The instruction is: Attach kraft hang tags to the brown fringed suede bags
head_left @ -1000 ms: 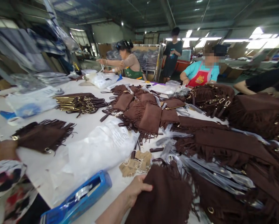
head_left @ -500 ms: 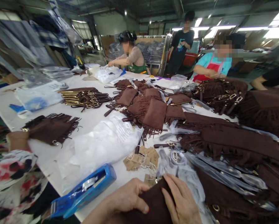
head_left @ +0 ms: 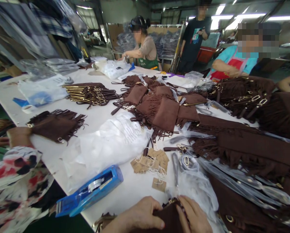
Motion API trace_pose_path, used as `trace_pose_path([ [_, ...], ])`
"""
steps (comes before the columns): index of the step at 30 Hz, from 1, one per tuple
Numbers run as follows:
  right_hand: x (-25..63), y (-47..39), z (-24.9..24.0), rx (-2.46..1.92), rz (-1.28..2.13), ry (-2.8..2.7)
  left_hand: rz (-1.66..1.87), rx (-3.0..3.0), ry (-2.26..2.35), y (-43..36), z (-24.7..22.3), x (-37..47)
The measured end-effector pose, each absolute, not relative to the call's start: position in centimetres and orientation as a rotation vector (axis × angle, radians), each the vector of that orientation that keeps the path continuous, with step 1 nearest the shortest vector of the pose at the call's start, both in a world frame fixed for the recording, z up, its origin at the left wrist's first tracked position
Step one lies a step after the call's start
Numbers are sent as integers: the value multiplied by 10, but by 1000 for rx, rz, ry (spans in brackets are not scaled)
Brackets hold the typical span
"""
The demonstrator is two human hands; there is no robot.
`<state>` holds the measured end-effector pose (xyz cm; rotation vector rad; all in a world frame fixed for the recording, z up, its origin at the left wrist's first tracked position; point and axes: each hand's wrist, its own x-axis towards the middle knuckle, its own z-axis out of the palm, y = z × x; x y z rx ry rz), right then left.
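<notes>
At the bottom of the view I hold a dark brown suede-like pouch [head_left: 168, 217] with metal hardware along its upper edge. My left hand [head_left: 141, 215] is closed on its left side, thumb lying across the front. My right hand [head_left: 194, 215] grips the right side, with its fingers bent over the zipped edge. The pouch's lower part is out of frame. Just beyond the hands lie a single brown paper tag [head_left: 158, 184] and a pile of strung tags [head_left: 151, 161]. A blue tape dispenser [head_left: 91, 191] stands to the left.
Fringed brown pouches [head_left: 165, 113] are heaped mid-table, with larger fringed bags [head_left: 251, 149] to the right. A white plastic bag [head_left: 111, 139] lies left of the tags. At the left, a co-worker's patterned sleeve [head_left: 14, 168] reaches toward another fringed pouch [head_left: 56, 126]. Several people stand beyond.
The pouch has tipped and dropped lower in view, and its metal-trimmed upper edge shows more. My right fingers have curled over that edge. The single tag is now uncovered. The camera has shifted slightly.
</notes>
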<state>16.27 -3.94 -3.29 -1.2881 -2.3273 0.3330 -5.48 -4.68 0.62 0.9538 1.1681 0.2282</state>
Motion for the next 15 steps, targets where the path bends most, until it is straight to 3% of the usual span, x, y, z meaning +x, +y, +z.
trace_pose_path([
  [7, 82, 29, -20, -1590, 748, -2646, -68, 1523, 1415, -48, -2, -26],
  [15, 69, 40, -38, -1566, 767, -2798, -143, 1565, 1392, -51, -17, -20],
])
